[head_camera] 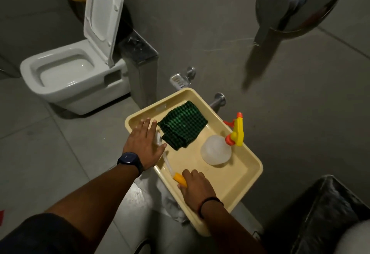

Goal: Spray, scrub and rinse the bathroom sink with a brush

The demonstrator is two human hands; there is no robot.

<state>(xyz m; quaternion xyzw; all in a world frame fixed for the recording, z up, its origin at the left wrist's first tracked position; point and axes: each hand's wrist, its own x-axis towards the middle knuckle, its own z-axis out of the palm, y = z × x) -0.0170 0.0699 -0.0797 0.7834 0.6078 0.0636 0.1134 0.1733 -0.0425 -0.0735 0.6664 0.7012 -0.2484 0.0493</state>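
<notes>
The left hand (144,141) lies flat with its fingers spread over the near left corner of a cream tray (238,181), palm down on the head end of a brush (169,165); a dark watch (130,161) sits on that wrist. The right hand (195,183) is further down the tray's left edge, fingers curled over the brush's orange grip, holding it. The brush runs along the inside of the tray's left wall, its pale see-through shaft showing between the two hands and its white bristle end peeking out by the left thumb. Whether the left hand actually presses on the bristles cannot be told.

Inside the tray, a folded green and black checked cloth (183,128) lies at the far end, just beside the left hand's fingers. A clear spray bottle (216,152) stands near the right wall, its yellow and orange trigger head leaning out over the rim.

What the tray rests on is mostly hidden; something white shows under its near corner. To the far left a white toilet (66,77) stands with its lid raised, and a chrome soap dish (178,80) is fixed to the grey wall beyond the tray. A dark bin liner (328,213) fills the lower right corner
</notes>
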